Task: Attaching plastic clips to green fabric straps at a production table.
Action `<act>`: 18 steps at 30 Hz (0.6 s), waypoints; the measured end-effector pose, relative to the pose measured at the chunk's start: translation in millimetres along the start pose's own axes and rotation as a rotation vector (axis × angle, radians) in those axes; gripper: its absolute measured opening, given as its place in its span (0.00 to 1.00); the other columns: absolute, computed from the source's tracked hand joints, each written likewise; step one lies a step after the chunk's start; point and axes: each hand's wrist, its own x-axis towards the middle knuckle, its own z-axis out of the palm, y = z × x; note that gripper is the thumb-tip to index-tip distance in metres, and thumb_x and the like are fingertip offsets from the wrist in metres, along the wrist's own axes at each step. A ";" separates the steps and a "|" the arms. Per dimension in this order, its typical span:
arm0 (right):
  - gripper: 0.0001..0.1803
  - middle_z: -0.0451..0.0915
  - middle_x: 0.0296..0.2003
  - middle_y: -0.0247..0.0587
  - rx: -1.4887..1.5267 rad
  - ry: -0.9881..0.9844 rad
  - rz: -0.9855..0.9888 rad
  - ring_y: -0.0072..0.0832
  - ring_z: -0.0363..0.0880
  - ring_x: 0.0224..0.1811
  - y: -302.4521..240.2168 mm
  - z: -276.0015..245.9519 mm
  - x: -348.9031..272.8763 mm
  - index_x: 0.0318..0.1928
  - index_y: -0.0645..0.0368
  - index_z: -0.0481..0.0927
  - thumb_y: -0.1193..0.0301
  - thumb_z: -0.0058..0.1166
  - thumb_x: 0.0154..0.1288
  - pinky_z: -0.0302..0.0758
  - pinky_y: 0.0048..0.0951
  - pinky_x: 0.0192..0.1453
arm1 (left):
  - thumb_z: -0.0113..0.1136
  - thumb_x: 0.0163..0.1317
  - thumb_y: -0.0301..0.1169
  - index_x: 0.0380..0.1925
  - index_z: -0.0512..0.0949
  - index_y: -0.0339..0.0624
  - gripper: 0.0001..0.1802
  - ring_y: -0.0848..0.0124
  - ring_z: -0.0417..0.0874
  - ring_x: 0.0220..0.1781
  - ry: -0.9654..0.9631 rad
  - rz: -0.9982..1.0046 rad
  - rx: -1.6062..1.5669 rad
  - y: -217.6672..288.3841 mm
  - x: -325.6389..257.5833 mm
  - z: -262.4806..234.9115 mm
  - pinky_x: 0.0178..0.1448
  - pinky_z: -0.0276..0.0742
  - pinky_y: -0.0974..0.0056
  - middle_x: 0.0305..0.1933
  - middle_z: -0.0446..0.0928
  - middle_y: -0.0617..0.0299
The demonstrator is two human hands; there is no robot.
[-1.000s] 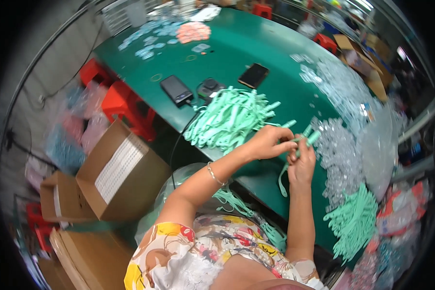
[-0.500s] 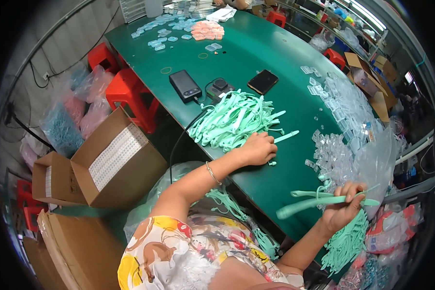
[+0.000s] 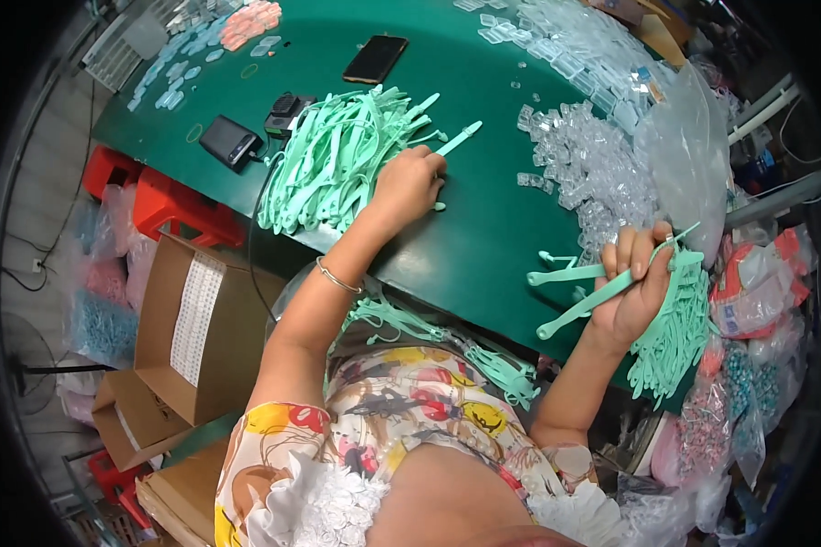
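Note:
A heap of mint-green plastic strips (image 3: 328, 164) lies on the green table, some with thin cords or loops. At its right edge my left hand (image 3: 410, 185) is closed, fingers curled down. A mint-green strip (image 3: 462, 138) sticks out past its knuckles; the grip itself is hidden under the hand. Off to the right, my right hand (image 3: 634, 283) is raised near the table edge, its fingers wrapped round a few mint-green strips (image 3: 575, 314). Their rounded ends point left, and a thin green tail shows above the thumb. A hanging bunch of similar strips (image 3: 673, 333) is just behind that hand.
Clear plastic pieces (image 3: 588, 155) are piled at the right beside a clear bag (image 3: 684, 146). A phone (image 3: 375, 59), a power bank (image 3: 231, 143) and a small black device (image 3: 289, 114) lie past the heap. Open cartons (image 3: 219, 319) and red stools (image 3: 182, 214) stand left.
The whole view has shifted and turned, so the table contents appear higher and further left. My left hand stays at the heap; my right hand still holds its strips, now tilted differently.

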 end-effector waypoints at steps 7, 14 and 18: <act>0.15 0.55 0.14 0.25 -0.038 -0.074 0.016 0.16 0.52 0.19 -7.5 -2.6 -19.9 0.49 0.60 0.67 0.66 0.40 0.67 0.53 0.19 0.22 | 0.61 0.46 0.31 0.33 0.75 0.42 0.13 0.56 0.75 0.40 0.116 0.095 -0.104 47.0 33.9 17.0 0.41 0.73 0.57 0.35 0.73 0.55; 0.13 0.57 0.15 0.29 0.030 0.017 0.214 0.19 0.57 0.16 -9.4 4.0 -39.3 0.49 0.60 0.64 0.67 0.38 0.68 0.59 0.21 0.21 | 0.63 0.44 0.36 0.31 0.75 0.43 0.15 0.59 0.73 0.43 -0.030 0.145 -0.085 76.3 55.4 79.2 0.43 0.71 0.58 0.36 0.72 0.57; 0.13 0.63 0.21 0.36 0.025 0.059 0.300 0.22 0.62 0.13 -9.2 4.9 -43.6 0.50 0.59 0.63 0.69 0.38 0.68 0.61 0.21 0.14 | 0.61 0.45 0.33 0.31 0.74 0.42 0.12 0.56 0.73 0.42 -0.055 0.091 -0.126 70.1 55.1 89.9 0.43 0.71 0.56 0.34 0.72 0.55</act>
